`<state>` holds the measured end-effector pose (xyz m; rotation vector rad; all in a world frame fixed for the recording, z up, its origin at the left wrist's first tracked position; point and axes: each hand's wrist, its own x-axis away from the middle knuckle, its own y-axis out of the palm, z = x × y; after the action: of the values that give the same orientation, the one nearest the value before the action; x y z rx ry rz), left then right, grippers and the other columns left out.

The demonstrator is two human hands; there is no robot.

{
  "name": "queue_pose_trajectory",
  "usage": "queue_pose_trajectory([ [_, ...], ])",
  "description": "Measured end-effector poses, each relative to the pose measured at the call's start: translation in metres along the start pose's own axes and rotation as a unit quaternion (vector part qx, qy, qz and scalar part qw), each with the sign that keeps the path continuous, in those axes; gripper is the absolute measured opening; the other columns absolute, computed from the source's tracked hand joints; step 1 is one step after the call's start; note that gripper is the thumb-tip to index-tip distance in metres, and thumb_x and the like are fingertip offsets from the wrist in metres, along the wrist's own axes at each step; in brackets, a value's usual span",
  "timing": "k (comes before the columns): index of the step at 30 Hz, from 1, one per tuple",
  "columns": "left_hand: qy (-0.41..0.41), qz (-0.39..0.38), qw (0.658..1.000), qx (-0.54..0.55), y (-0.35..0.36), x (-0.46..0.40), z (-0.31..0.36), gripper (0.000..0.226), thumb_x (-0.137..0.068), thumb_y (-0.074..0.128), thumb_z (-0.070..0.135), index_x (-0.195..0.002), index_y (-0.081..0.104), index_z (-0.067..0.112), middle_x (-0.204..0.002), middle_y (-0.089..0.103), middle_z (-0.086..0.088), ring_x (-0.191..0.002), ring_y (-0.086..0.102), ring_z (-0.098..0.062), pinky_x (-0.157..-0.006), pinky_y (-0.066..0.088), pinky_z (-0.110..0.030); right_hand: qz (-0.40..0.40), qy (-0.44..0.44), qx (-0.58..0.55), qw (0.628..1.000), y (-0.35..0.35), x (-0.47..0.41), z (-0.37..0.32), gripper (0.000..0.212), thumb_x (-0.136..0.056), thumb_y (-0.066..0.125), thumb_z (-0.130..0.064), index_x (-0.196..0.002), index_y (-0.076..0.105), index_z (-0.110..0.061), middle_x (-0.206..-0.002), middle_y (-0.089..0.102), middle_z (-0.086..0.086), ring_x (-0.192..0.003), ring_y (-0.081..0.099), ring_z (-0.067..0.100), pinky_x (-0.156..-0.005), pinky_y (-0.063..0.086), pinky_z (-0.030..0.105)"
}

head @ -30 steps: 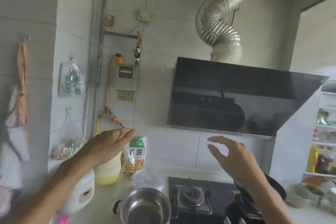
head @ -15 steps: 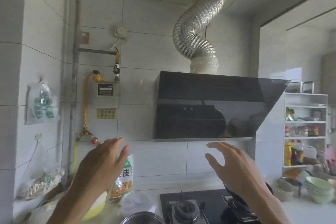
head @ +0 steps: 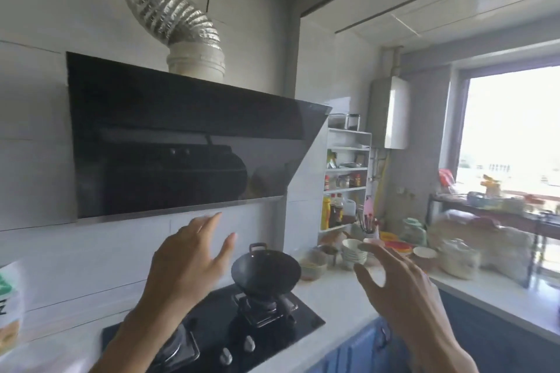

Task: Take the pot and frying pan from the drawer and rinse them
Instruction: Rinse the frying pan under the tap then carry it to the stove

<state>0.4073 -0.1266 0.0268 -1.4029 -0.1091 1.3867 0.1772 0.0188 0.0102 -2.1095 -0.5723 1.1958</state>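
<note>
A black frying pan point(head: 266, 271) sits on the right burner of the black gas stove point(head: 218, 333). My left hand point(head: 189, 260) is raised in front of the wall, just left of the pan, fingers spread and holding nothing. My right hand point(head: 394, 278) hovers over the white counter to the right of the pan, fingers apart and empty. The steel pot is out of view. Blue cabinet fronts point(head: 360, 345) run below the counter; no open drawer shows.
A black range hood point(head: 181, 142) with a silver duct point(head: 169, 6) hangs above the stove. Bowls point(head: 353, 251), jars and bags crowd the counter corner by a white spice rack point(head: 345, 179). A bright window point(head: 512, 130) is at right. A food bag point(head: 9, 306) stands at far left.
The view has swung to the right: the steel pot and rice cooker have left the frame and the counter corner and window have come in. Both hands stay raised and empty.
</note>
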Motion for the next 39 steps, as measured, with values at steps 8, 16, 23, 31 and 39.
queue_pose_trajectory([
  [8,0.106,-0.056,0.985,0.121,0.165,-0.08,0.192,0.054,-0.091,0.035,0.058,-0.139,0.039,0.033,-0.145,0.045,0.013,-0.129,0.048,-0.011,-0.102,0.041,-0.031,0.058,0.112,0.066,0.99,-0.044,-0.061,0.21,0.027,-0.084,0.061,-0.043,-0.111,0.059,-0.043,-0.124,0.061,-0.016,-0.1,0.064,0.019,-0.072,0.043,0.031],
  [16,0.175,-0.109,0.962,0.179,0.305,-0.143,0.367,0.051,-0.09,0.037,0.058,-0.136,0.042,0.036,-0.139,0.051,0.013,-0.122,0.053,-0.014,-0.099,0.044,-0.037,0.086,0.213,0.102,0.968,-0.088,-0.115,0.38,0.026,-0.086,0.057,-0.043,-0.111,0.06,-0.042,-0.107,0.066,-0.017,-0.094,0.062,0.011,-0.072,0.04,0.028],
  [23,0.221,-0.156,0.926,0.262,0.443,-0.189,0.505,0.042,-0.09,0.044,0.054,-0.129,0.047,0.04,-0.134,0.054,0.016,-0.119,0.055,-0.011,-0.091,0.044,-0.031,0.062,0.28,0.13,0.949,-0.081,-0.165,0.517,0.02,-0.087,0.057,-0.04,-0.087,0.046,-0.058,-0.099,0.053,-0.03,-0.089,0.055,0.001,-0.071,0.037,0.022],
  [31,0.278,-0.236,0.88,0.305,0.61,-0.259,0.654,0.043,-0.088,0.041,0.055,-0.127,0.05,0.04,-0.13,0.059,0.01,-0.114,0.059,-0.016,-0.09,0.047,-0.035,0.073,0.33,0.174,0.925,-0.088,-0.257,0.685,0.027,-0.088,0.057,-0.041,-0.115,0.058,-0.039,-0.106,0.055,-0.023,-0.086,0.054,-0.005,-0.072,0.038,0.019],
  [39,0.335,-0.311,0.823,0.337,0.754,-0.275,0.801,0.041,-0.09,0.047,0.049,-0.129,0.049,0.038,-0.131,0.057,0.016,-0.116,0.058,-0.008,-0.088,0.045,-0.035,0.071,0.419,0.152,0.892,-0.085,-0.285,0.867,0.024,-0.086,0.06,-0.039,-0.11,0.061,-0.04,-0.104,0.063,-0.022,-0.1,0.059,0.0,-0.083,0.046,0.025],
])
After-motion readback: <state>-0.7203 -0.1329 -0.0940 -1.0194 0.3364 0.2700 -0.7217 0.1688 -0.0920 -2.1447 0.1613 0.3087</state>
